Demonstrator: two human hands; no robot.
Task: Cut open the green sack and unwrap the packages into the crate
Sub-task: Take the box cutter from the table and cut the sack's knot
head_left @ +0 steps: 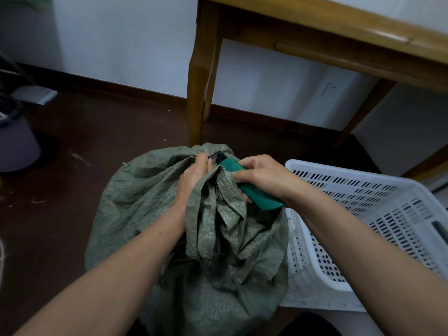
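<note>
the green sack [155, 214] stands on the floor, just beside the white crate [378, 214]; the left hand [194, 175] bunches its gathered neck taut, so the right hand [259, 175], gripping a green-handled cutter [257, 194], can slice it.

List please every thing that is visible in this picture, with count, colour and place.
woven plastic sack: one, grey-green, floor centre, neck bunched
green-handled cutter: one, teal, at the sack's neck
perforated plastic crate: one, white, right of the sack, touching it
wooden table: one, brown, behind, upper right
wall socket: one, white, under the table
round purple-grey container: one, far left
hands: left gripping the neck; right holding the cutter
</note>
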